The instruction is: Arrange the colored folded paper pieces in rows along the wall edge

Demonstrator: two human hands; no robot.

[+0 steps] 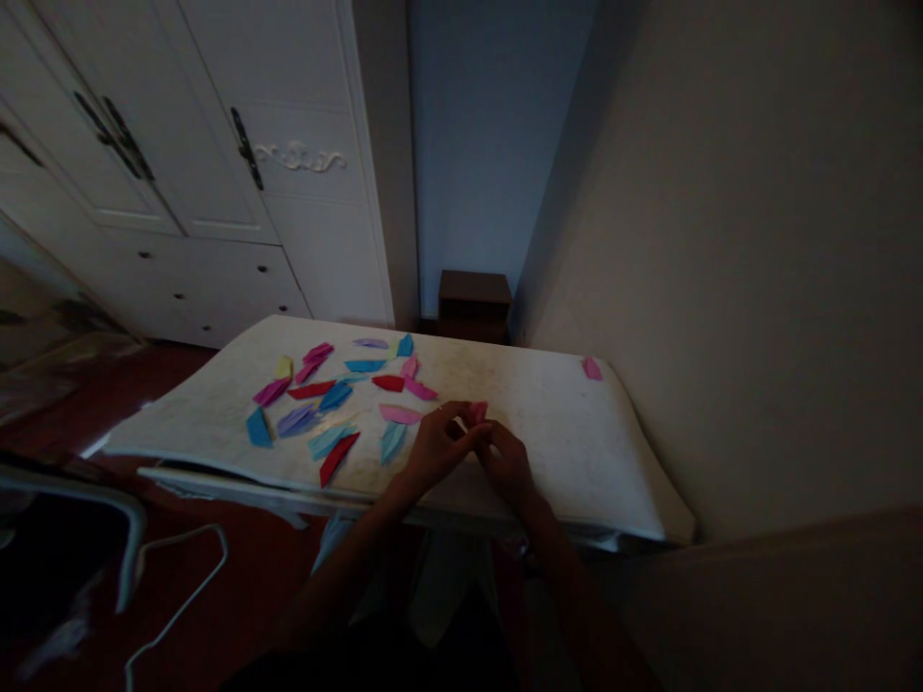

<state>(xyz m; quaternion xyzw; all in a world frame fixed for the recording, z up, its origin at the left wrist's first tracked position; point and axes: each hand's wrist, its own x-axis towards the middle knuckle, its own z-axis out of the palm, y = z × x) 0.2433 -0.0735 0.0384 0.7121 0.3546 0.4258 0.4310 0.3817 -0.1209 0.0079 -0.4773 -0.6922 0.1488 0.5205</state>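
A small piece of folded pink-red paper (478, 411) is pinched between the fingers of my left hand (441, 444) and my right hand (507, 463), just above the white-covered table. Its lower part is hidden behind the fingers. Left of my hands lie several folded paper pieces in different colours. Nearest to my left hand are a pink piece (399, 414) and a light teal piece (393, 442). Farther left lie a dark red piece (338, 459) and a blue piece (259, 428). One more pink piece (592, 369) rests at the far right corner.
The table (577, 461) has a pale, stained cover and stands against the wall (721, 288) on the right. Behind it are a white wardrobe (317, 250) and a small brown cabinet (476, 286). A chair with a pale metal frame (134, 538) stands at the lower left.
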